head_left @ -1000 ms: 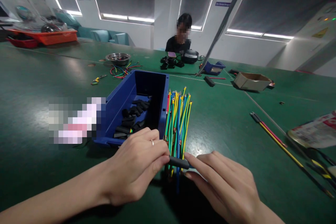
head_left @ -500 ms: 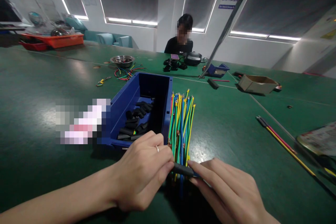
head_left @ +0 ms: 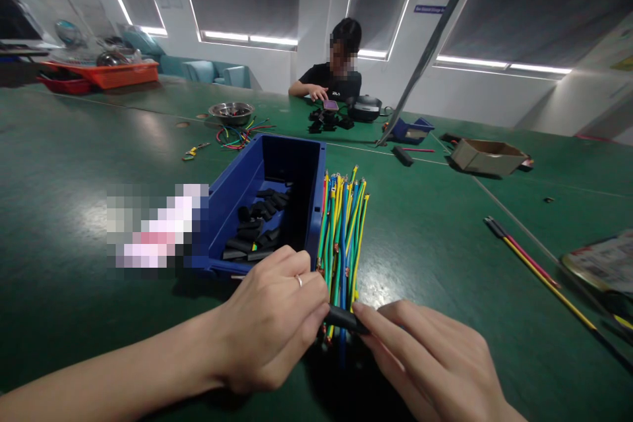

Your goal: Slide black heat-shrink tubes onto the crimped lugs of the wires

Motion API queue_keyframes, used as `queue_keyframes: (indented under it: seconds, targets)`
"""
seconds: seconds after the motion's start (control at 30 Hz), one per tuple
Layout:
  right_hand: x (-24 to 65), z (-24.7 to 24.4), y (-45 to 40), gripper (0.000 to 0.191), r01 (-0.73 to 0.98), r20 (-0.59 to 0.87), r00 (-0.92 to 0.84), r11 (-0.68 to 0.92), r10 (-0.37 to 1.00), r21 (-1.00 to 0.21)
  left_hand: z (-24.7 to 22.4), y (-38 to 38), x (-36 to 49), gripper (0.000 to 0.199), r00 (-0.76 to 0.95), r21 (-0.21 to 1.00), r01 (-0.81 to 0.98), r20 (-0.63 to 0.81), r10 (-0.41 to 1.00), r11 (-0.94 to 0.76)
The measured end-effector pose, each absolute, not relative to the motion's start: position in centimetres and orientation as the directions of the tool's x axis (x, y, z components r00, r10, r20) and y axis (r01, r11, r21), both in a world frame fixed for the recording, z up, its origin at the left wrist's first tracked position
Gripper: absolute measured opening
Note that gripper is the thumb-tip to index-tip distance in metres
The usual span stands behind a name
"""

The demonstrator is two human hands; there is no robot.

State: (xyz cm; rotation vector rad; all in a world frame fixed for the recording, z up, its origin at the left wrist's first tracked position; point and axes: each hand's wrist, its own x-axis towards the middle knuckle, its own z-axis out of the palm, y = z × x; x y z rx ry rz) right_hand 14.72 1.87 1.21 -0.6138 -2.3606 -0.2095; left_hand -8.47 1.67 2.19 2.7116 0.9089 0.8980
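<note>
A short black tube [head_left: 343, 318] lies crosswise between my two hands, in front of a bundle of cables. My left hand [head_left: 277, 316] is closed in a pinch on its left end. The fingers of my right hand [head_left: 420, 349] are closed on the right end and hide it. Green, yellow and blue cables [head_left: 341, 237] with metal end lugs lie side by side beyond my hands. Left of them stands a blue plastic bin [head_left: 319, 224], holding several black tube pieces [head_left: 252, 231]; my left hand is close to its front edge.
Two cables [head_left: 539, 267] with black ends lie at the right. Farther back are a metal bowl [head_left: 231, 112], loose wires [head_left: 237, 138], a cardboard box [head_left: 487, 157] and a small blue bin [head_left: 413, 132]. A person [head_left: 341, 72] sits across the table, with a slanted pole [head_left: 430, 46] in between.
My right fingers have moved slightly along the tube, and the blue bit at its right end no longer shows. The person opposite has brought a hand onto the small device.
</note>
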Motion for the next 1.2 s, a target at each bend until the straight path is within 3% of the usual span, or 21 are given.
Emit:
queue_keyframes:
  seconds: [0.43,0.7,1.0,1.2]
  targets:
    - [14.2,1.0,1.7,0.023,0.516,0.647,-0.633,0.855,0.425,-0.056,2.0,1.6,-8.2,0.019,0.624,0.293,0.521,0.51,0.592,-0.802]
    - [14.5,1.3,1.6,0.022,0.515,0.638,-0.646,0.856,0.419,-0.042,1.9,1.5,-8.4,0.02,0.614,0.358,0.516,0.479,0.628,-0.778]
    - [14.4,0.9,1.7,0.02,0.529,0.683,-0.594,0.846,0.425,-0.066,1.4,1.7,-8.5,0.02,0.578,0.376,0.477,0.547,0.606,-0.794]
    - [15.3,0.7,1.7,0.027,0.523,0.689,-0.616,0.853,0.383,-0.006,1.3,1.7,-8.6,0.027,0.581,0.4,0.425,0.567,0.584,-0.812]
